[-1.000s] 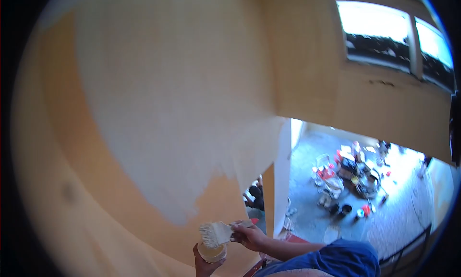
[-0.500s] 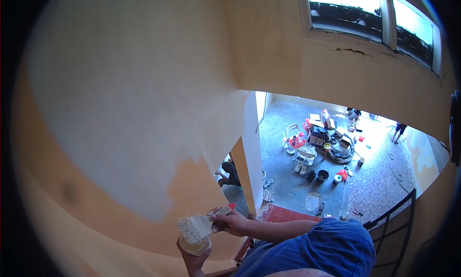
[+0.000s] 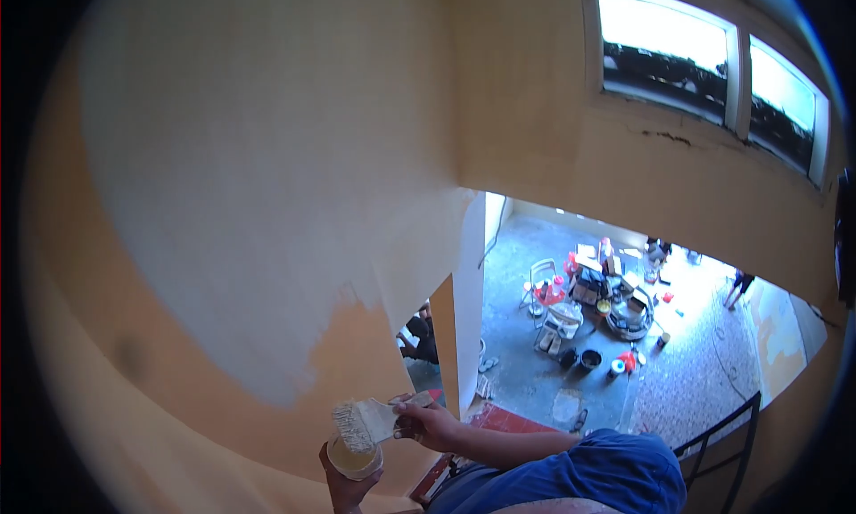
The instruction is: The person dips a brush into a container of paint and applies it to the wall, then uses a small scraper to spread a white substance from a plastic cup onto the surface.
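The brush (image 3: 364,422) was wide and flat, its pale bristles clotted with whitish paint and fanned out toward the left, its short light handle running back to the right with a red tip showing past the fingers. It lay low in the view, tilted, with the bristle end resting just over the mouth of a small round cup (image 3: 353,458) that held yellowish paint. The right hand (image 3: 428,425) was closed around the brush handle, fingers curled over the top and the thumb beneath, the bare forearm leading back to a blue sleeve (image 3: 606,469). The left hand (image 3: 343,487) gripped the cup from below, fingers wrapped up around its side, so that only the rim and the paint surface showed clearly. Both hands were held close to the wall (image 3: 267,202), where a broad patch of pale fresh paint covered the older orange coat, its ragged lower edge ending just above the brush. To the right, far below, a grey floor (image 3: 535,362) carried a scatter of buckets, a chair and boxes, and two windows (image 3: 704,64) sat high on the adjoining wall.
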{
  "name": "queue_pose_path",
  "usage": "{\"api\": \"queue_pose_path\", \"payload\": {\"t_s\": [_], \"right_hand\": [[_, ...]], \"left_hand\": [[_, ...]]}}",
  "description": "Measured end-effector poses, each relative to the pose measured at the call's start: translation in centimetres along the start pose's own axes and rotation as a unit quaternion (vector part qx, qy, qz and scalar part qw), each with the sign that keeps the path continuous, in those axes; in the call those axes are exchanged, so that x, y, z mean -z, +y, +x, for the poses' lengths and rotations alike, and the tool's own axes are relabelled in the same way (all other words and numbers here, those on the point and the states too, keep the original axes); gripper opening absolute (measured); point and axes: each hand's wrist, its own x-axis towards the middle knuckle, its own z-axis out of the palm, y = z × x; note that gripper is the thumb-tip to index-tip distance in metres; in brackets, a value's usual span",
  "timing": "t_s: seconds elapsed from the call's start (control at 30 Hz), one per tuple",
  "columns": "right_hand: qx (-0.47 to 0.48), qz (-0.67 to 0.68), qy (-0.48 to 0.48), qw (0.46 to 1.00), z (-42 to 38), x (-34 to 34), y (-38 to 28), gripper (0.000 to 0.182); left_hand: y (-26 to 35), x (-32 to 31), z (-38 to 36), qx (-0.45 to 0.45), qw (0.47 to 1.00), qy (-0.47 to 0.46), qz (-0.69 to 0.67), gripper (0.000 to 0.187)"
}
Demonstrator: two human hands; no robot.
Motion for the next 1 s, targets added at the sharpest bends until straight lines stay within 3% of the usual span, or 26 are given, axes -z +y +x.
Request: {"api": "queue_pose_path", "payload": {"t_s": [0.1, 0.23, 0.33, 0.4, 0.43, 0.5, 0.6, 0.73, 0.83, 0.9, 0.93, 1.0], "right_hand": [[0.005, -0.016, 0.004, 1.0, 0.4, 0.7, 0.1, 0.02], [-0.016, 0.036, -0.034, 0.999, 0.7, 1.3, 0.4, 0.021], [-0.004, -0.032, 0.01, 0.999, 0.4, 0.9, 0.0, 0.022], [-0.013, 0.019, -0.002, 1.0, 0.5, 1.0, 0.5, 0.022], [-0.016, 0.014, -0.006, 1.0, 0.6, 1.1, 0.7, 0.022], [-0.004, -0.009, -0.005, 1.0, 0.6, 1.4, 0.4, 0.021], [0.0, 0.014, 0.01, 1.0, -0.3, 0.1, 0.3, 0.021], [0.004, -0.008, -0.011, 1.0, 0.3, 1.5, 0.8, 0.02], [0.039, 0.017, 0.027, 0.999, 0.0, 1.2, 0.9, 0.018], [0.028, 0.041, 0.025, 0.998, -0.1, 1.3, 0.8, 0.016], [0.044, 0.022, 0.045, 0.998, 0.2, 1.4, 1.0, 0.016], [0.047, 0.075, 0.007, 0.996, 0.8, 2.9, 1.8, 0.017]], "left_hand": [[-3.9, 0.7, -0.2, 0.033, 0.995, 0.002, -0.097, 0.105], [-5.1, 1.0, -0.7, 0.052, 0.993, 0.014, -0.109, 0.108], [-4.3, 0.2, 0.0, 0.026, 0.998, 0.01, -0.055, 0.1], [-0.5, -0.8, 0.3, -0.046, 0.999, -0.003, -0.017, 0.106], [-2.5, -0.1, 0.2, -0.047, 0.999, 0.003, -0.018, 0.106], [-6.3, 1.4, 0.3, 0.027, 0.999, -0.033, -0.002, 0.105], [-6.3, 1.9, -0.1, -0.011, 1.0, -0.018, 0.008, 0.097], [-7.6, 1.7, -0.2, 0.016, 1.0, 0.008, -0.013, 0.095], [-7.0, 2.2, -0.3, 0.018, 1.0, 0.016, -0.003, 0.097], [-5.5, 2.5, 0.0, 0.015, 0.996, -0.025, 0.081, 0.099], [-5.4, 2.3, -0.1, 0.024, 0.996, -0.004, 0.09, 0.099], [-5.9, 2.5, -0.3, 0.068, 0.996, -0.036, 0.038, 0.101]]}}
